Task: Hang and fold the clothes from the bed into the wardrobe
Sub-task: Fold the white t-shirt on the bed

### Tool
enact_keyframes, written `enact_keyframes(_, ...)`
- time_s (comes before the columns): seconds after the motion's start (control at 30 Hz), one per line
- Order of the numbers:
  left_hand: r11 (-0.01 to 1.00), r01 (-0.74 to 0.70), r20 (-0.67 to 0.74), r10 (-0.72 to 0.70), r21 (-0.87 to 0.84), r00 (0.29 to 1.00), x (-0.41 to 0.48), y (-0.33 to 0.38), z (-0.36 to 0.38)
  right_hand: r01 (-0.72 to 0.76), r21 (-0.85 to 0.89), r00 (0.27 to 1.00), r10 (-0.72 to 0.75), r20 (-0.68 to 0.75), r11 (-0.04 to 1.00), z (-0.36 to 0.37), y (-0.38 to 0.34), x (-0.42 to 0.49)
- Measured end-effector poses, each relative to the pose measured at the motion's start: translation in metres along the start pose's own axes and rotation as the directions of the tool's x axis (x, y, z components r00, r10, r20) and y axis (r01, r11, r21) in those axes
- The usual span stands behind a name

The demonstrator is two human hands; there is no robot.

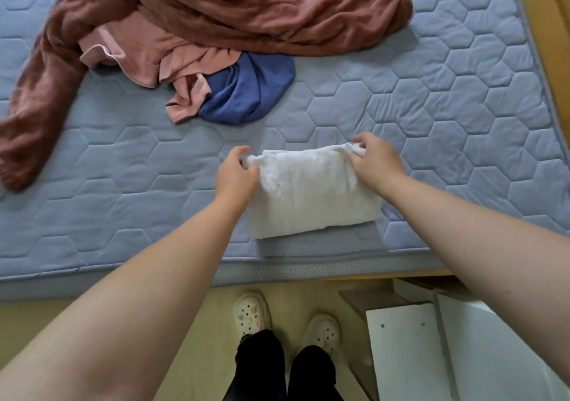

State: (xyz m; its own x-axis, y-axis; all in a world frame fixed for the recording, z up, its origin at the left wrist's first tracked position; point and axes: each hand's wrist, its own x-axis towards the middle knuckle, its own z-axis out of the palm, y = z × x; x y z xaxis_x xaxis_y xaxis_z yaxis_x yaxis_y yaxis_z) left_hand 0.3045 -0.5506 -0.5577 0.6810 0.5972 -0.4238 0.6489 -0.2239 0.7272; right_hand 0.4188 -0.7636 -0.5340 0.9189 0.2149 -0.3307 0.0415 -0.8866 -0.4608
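Bright, even light. Grey shadow just below the folded white cloth. Wide-angle distortion curves the edges.

The person stood at the edge of the bed, its blue-grey quilted cover stitched in hexagons, with the left hand and the right hand each pinching a far corner of a folded white garment that lay near the mattress edge. Further up the bed a rust-brown fleece garment sprawled over a pink garment and a bunched blue garment. Below, white clogs and black trousers showed on the pale floor, beside a white cabinet.
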Motion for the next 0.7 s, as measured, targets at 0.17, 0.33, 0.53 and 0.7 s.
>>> enact_keyframes(0.17,0.765,-0.492,0.096,0.501,0.416,0.86,-0.021,-0.011,0.032,0.112,-0.157,0.982,-0.134,-0.136,0.981,0.032,0.005,-0.015)
enact_keyframes(0.33,0.387,-0.689,0.579,0.373,0.613,0.725,-0.015,-0.023,0.059,0.436,-0.476,0.892,-0.296,0.342,0.763,0.065,0.016,-0.024)
enact_keyframes(0.53,0.314,-0.67,0.601,0.296,0.673,0.742,0.02,-0.032,0.065,0.121,-0.488,0.965,0.013,0.263,0.864,0.07,0.049,0.011)
enact_keyframes(0.7,0.872,-0.084,0.027,0.082,0.482,0.996,-0.005,-0.037,0.058,-0.258,-0.013,0.953,0.257,0.161,0.966,0.053,0.069,0.01)
